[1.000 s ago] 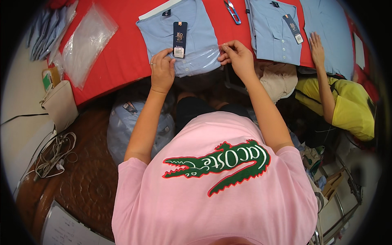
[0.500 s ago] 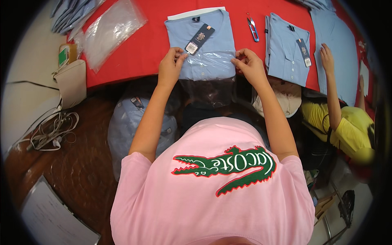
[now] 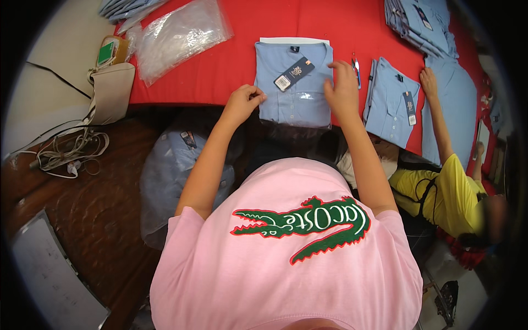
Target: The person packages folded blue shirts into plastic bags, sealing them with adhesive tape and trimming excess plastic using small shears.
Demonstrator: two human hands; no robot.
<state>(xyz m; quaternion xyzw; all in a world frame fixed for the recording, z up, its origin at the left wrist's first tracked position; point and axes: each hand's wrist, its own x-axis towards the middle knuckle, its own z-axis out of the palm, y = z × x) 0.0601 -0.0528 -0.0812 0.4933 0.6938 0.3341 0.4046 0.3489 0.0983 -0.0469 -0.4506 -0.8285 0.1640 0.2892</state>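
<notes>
A folded light-blue shirt (image 3: pixel 269 66) lies before me with a white board edge (image 3: pixel 297 40) behind its collar and a dark hang tag (image 3: pixel 294 74) slanted across its chest. Shiny clear plastic, a bag (image 3: pixel 308 97), covers the lower part of the shirt. At the shirt's left edge my left hand (image 3: pixel 242 104) is closed, thumb and forefinger pinched at the bag's side. My right hand (image 3: pixel 345 93) is beside the right edge, fingers stretched upward and thumb apart. Any contact of that hand with the plastic is hard to make out.
Clear bags (image 3: pixel 184 38) lie left on the red tablecloth (image 3: pixel 242 60). To the right are blue-handled snips (image 3: pixel 357 71), another folded shirt (image 3: pixel 390 104) and a shirt pile (image 3: pixel 421 25). A co-worker in yellow (image 3: pixel 451 187) rests a hand on blue cloth. Cables (image 3: pixel 71 151) lie left.
My right hand has opened from its pinch and moved up along the shirt's right edge. My left hand stays pinched at the left side. The whole view has shifted.
</notes>
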